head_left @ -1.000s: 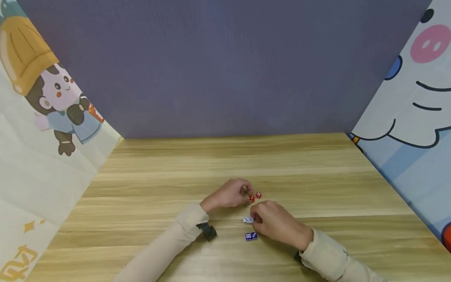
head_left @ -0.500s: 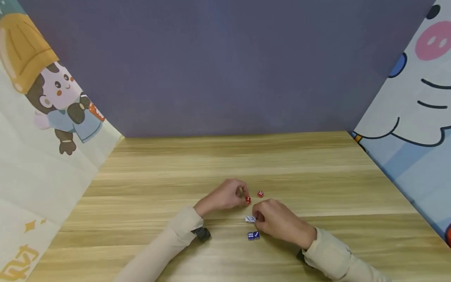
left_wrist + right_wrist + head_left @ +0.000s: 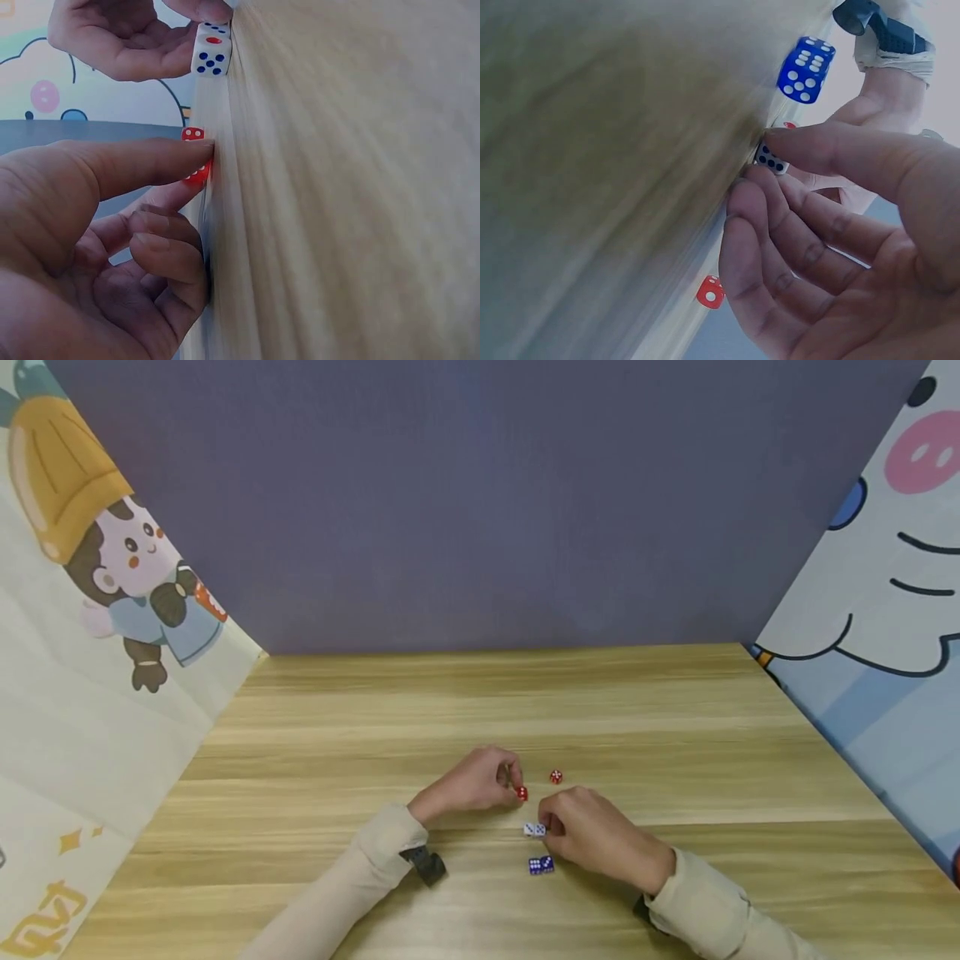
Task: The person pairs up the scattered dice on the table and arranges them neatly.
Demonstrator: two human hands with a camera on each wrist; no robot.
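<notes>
Between thumb and fingers my left hand [image 3: 472, 781] pinches a red die [image 3: 522, 794] at the table surface; the thumb covers part of it in the left wrist view. Thumb and fingertips of my right hand [image 3: 600, 835] pinch the right one of two white dice [image 3: 529, 829], which sit side by side. In the right wrist view that white die [image 3: 769, 160] is partly hidden by the fingers. A second red die [image 3: 556, 777] lies apart, beyond the right hand. Closer to me, two blue dice [image 3: 541, 865] sit side by side.
The dice lie on a wood-grain table [image 3: 375, 710]. A dark grey-purple panel [image 3: 480, 510] rises along its back edge. Cartoon-printed sheets flank the left [image 3: 45, 710] and right [image 3: 900, 710] sides. Dark wrist straps sit on both sleeves.
My left hand has drawn its red die leftward and slightly toward me, widening the gap to the other red die. The right hand stays at the white dice.
</notes>
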